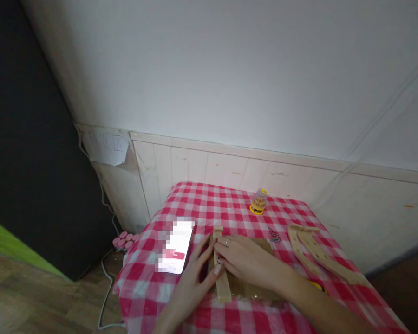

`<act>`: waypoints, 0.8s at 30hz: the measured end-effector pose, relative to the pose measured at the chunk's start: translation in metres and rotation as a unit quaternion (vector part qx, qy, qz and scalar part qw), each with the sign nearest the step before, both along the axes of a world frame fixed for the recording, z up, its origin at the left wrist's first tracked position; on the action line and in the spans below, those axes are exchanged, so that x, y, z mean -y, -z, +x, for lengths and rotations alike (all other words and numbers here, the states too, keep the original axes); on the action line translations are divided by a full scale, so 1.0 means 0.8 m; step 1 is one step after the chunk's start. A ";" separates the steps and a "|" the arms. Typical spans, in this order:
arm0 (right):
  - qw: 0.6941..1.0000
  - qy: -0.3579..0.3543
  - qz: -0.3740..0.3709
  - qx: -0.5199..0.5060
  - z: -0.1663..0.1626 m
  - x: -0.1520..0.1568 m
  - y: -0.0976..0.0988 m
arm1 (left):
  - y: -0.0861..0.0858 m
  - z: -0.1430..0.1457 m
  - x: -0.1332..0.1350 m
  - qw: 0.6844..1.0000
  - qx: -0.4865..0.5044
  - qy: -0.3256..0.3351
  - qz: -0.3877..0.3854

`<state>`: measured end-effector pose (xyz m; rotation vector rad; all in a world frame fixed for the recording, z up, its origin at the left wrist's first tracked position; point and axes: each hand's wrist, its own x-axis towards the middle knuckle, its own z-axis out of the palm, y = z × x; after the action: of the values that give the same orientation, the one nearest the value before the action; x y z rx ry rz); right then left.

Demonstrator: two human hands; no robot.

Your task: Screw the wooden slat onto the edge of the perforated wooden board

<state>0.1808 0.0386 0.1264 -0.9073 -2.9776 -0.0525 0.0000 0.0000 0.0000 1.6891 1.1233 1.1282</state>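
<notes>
From my feed, the pale flat wooden strip (222,282) lies on a brown board (256,286) near the front of the red-and-white checked tablecloth (212,204). My left hand (194,274) rests spread, fingers against the strip's left edge. My right hand (244,260) bends over the strip; I cannot tell whether it truly grips. A white smartphone (177,253) lies just left.

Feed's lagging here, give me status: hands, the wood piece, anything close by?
Left hand flat beside wooden slat, right hand resting on it. Slat lies on brown board. Phone close left.
</notes>
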 end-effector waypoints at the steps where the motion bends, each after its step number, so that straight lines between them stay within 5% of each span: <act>1: 1.000 0.006 -0.003 -0.004 -0.002 0.001 -0.002 | 0.001 0.000 -0.001 1.000 -0.001 -0.002 -0.001; 6: 0.996 0.077 0.013 0.041 -0.017 -0.002 0.008 | 0.001 0.000 0.000 1.000 -0.005 -0.004 -0.008; 18: 0.998 -0.040 0.055 0.000 0.000 -0.002 0.024 | -0.007 0.001 0.000 1.000 -0.002 -0.004 -0.007; 24: 0.995 -0.010 0.095 0.005 -0.001 0.001 0.016 | -0.005 -0.001 0.001 1.000 -0.007 -0.003 -0.011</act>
<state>0.1800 0.0376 0.1136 -0.8562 -2.9265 -0.3331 -0.0005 -0.0011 0.0044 1.6807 1.1468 1.1046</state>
